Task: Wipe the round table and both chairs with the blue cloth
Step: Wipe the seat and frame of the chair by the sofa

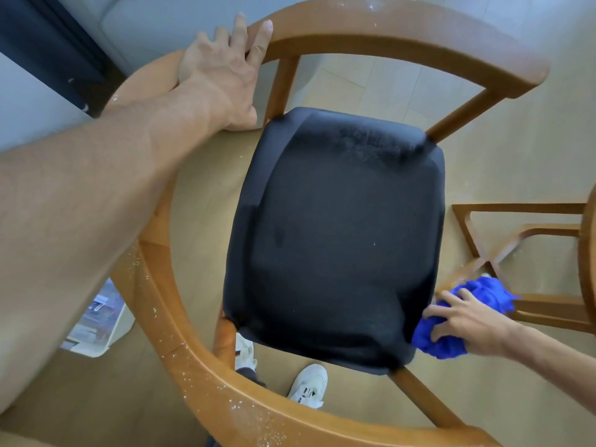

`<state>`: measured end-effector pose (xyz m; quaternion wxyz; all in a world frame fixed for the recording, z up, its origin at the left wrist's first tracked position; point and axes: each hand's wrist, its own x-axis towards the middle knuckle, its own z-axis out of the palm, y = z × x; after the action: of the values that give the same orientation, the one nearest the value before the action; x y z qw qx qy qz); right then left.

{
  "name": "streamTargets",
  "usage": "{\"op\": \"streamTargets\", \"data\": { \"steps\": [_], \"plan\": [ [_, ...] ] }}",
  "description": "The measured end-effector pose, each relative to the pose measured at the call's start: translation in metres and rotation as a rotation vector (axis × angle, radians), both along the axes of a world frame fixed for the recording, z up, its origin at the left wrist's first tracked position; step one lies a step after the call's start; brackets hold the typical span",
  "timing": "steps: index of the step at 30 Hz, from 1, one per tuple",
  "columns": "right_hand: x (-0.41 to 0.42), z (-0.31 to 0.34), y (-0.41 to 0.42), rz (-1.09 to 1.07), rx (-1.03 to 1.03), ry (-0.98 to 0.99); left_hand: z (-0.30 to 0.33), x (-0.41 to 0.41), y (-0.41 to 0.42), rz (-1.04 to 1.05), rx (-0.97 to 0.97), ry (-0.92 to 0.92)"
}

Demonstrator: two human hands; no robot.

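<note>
Gripping one blue cloth (464, 321), right hand (464, 321); left hand (222, 75) flat on one chair (403, 30).

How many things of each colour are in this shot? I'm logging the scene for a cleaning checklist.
Brown: 2, the curved wooden chair frame and the wooden frame on the right
Black: 1, the padded chair seat
Blue: 1, the crumpled cloth held in the right hand
White: 2, the sneakers
Total: 6

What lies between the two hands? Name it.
In the head view, the chair's dark seat cushion lies between the left hand, on the wooden armrest rail, and the right hand gripping the blue cloth.
</note>
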<state>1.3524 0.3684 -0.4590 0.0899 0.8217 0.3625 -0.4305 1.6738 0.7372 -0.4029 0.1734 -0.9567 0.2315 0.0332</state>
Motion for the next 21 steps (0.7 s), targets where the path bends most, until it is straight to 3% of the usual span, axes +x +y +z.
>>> {"op": "streamTargets", "data": {
  "steps": [2,5,7,9,11,14,16,19,21],
  "plan": [
    [0.011,0.003,0.017,-0.147,0.097,-0.105,0.0,0.001,0.0,-0.003,0.01,-0.001],
    [0.032,-0.011,0.093,-0.275,0.416,-0.29,0.0,0.002,0.0,-0.02,0.014,-0.008],
    [0.049,-0.027,0.164,-0.377,0.478,-0.409,-0.001,0.003,0.002,-0.024,0.032,-0.011],
    [0.054,-0.04,0.215,-0.428,0.446,-0.4,-0.003,0.003,0.002,-0.033,0.023,-0.015],
    [0.045,-0.047,0.217,-0.331,0.427,-0.375,-0.005,0.004,0.003,-0.032,0.03,-0.02],
    [0.021,-0.04,0.148,-0.015,0.454,-0.179,-0.004,0.003,0.002,-0.029,0.017,-0.016],
    [0.025,-0.03,0.096,0.01,0.375,-0.162,-0.004,0.004,0.003,-0.02,0.027,-0.026],
    [0.061,-0.031,0.05,-0.406,0.226,-0.364,-0.004,0.004,0.003,-0.022,0.026,-0.016],
    [0.075,-0.041,0.061,-0.721,0.158,-0.526,-0.005,0.004,0.003,-0.032,0.024,-0.02]
  ]
}}
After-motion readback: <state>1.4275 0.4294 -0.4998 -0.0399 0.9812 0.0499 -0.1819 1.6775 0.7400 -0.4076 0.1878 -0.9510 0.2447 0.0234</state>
